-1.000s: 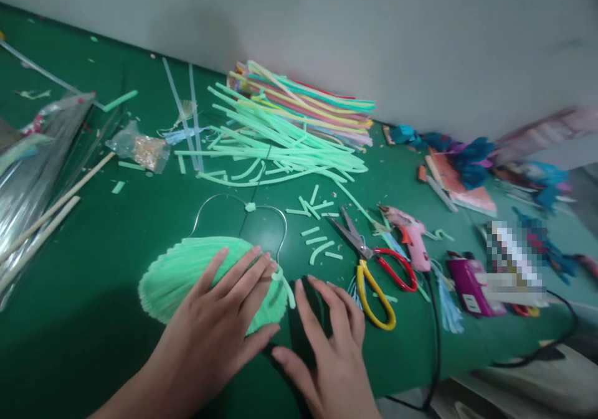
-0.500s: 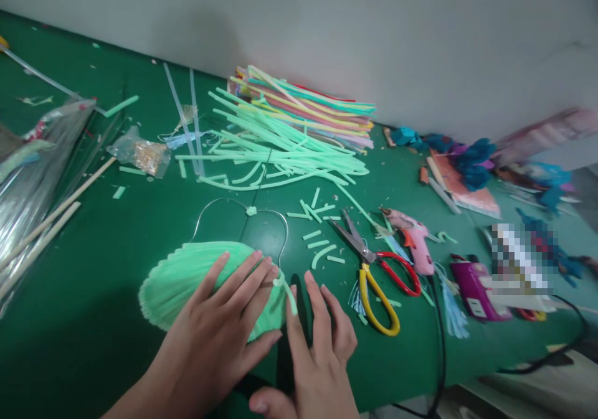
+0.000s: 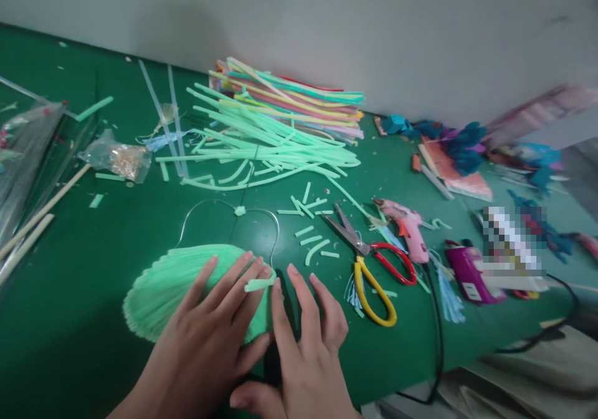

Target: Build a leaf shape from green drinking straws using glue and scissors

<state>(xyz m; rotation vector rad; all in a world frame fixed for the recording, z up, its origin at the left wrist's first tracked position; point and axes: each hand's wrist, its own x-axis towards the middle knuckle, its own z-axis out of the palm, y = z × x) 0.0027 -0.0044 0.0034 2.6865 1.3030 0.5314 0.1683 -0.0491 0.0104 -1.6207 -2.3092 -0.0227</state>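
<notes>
On the green tabletop (image 3: 135, 226), in front of a pale wall, the work occupies the near edge. The largest item beyond it is a heap of fuzzy stems (image 3: 275, 137), mostly mint green, with multicoloured lengths behind. The pleated mint-green piece (image 3: 161, 291) lies on the table nearest the person, partly hidden by the hands.

Left hand (image 3: 212, 332): palm down across the right half of the pleated piece, fingers extended and slightly apart; it bears on the piece without clenching it. Right hand (image 3: 306, 344): beside the piece's right edge, fingers spread, thumb well apart from the index finger; nothing is seen grasped. The index fingertip sits just beside the bend of the loose end; contact there cannot be told.

Scissors (image 3: 359, 246): blades parted, right of the hands. Pink glue gun (image 3: 411, 232): just beyond them. Thin wire (image 3: 278, 232): two arcs rising behind the piece, meeting at a small green knot (image 3: 240, 211). Short cut pieces (image 3: 310, 240) lie scattered near the blades.

Change noted, smallest item: the loose end (image 3: 256, 284) half a second ago pointed down past the piece's right edge; now it points left, across the left index finger. Judgement: the right index finger probably turned it over, while the left hand serves to steady the piece.
</notes>
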